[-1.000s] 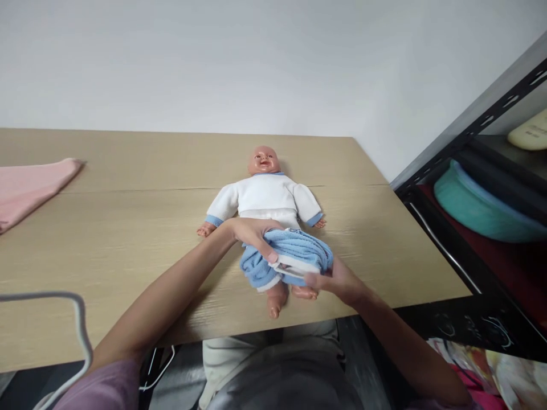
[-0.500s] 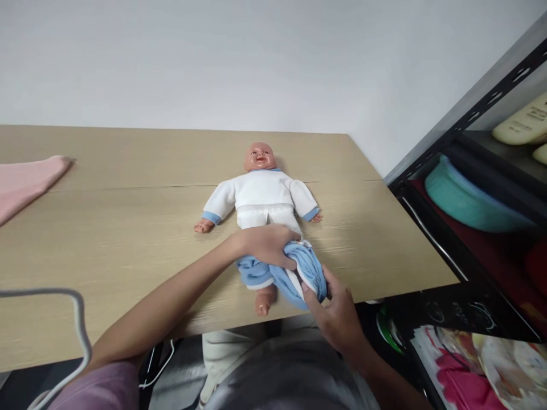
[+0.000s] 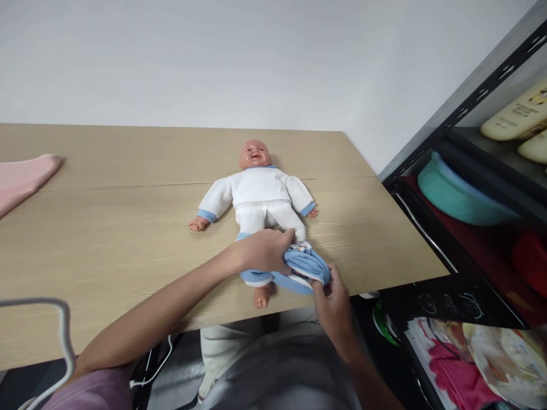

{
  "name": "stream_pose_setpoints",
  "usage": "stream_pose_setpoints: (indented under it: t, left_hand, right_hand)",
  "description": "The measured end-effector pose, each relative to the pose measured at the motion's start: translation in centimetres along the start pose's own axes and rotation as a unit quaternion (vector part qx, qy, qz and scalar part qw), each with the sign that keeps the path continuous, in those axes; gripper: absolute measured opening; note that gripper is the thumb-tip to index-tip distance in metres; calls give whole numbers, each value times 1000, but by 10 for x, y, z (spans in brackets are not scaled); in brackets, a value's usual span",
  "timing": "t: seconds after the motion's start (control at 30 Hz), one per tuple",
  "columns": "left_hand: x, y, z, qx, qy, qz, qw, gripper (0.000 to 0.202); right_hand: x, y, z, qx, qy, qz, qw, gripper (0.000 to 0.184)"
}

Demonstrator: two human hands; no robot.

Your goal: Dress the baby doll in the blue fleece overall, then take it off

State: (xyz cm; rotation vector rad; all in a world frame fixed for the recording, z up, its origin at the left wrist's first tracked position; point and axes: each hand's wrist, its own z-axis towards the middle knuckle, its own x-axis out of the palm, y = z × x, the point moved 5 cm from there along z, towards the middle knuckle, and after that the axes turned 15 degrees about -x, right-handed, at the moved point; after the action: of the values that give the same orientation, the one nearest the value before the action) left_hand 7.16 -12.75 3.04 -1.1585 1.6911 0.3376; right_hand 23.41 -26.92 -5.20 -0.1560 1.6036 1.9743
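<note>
A baby doll [image 3: 256, 196] in a white top and white leggings lies on its back on the wooden table [image 3: 119, 228], head away from me. Bunched blue trousers [image 3: 305, 266] sit low around its lower legs. My left hand [image 3: 265, 250] is closed on the bunched blue fabric over the doll's shins. At the table's near edge my right hand [image 3: 333, 299] pinches the right side of the same trousers. One bare foot [image 3: 261, 297] pokes out below.
A pink cloth [image 3: 21, 176] lies at the table's far left. A white hanger [image 3: 60, 341] shows at the lower left. To the right stands a black metal shelf [image 3: 448, 148] holding a teal basin [image 3: 457, 196] and cream bottles [image 3: 517, 114].
The blue trousers have slid down from the doll's hips to its lower legs, baring the white leggings. Both hands moved toward me with the fabric.
</note>
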Motion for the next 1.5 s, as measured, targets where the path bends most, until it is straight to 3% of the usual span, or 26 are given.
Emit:
stream_pose_setpoints:
  t: [0.13,0.23,0.47,0.63,0.8,0.93,1.13,1.23,1.5]
  left_hand:
    - [0,12,3,11,27,-125,992,64]
    - [-1,19,2,36,39,-211,976,67]
    - [-6,28,3,78,14,-240,968,70]
    - [-11,31,1,86,17,-237,968,56]
    - [-23,27,-11,108,14,-222,969,41]
    - [-31,30,-14,119,15,-191,974,25]
    - [-34,43,-9,165,66,-235,956,31]
    - [-38,45,-11,184,87,-255,945,24]
    - [-38,47,-20,192,120,-264,938,33]
  right_hand:
    - [14,-5,3,42,7,134,990,30]
    - [21,-5,7,50,3,196,979,46]
    - [18,-12,30,32,7,248,968,68]
    - [16,-20,51,-35,80,190,978,47]
    - [13,-21,67,-67,178,185,964,31]
    - [3,-3,86,-113,267,130,948,27]
    - [0,23,114,-120,387,116,907,30]
    - [5,30,121,-123,413,135,892,30]
    - [6,36,126,-123,425,149,884,35]
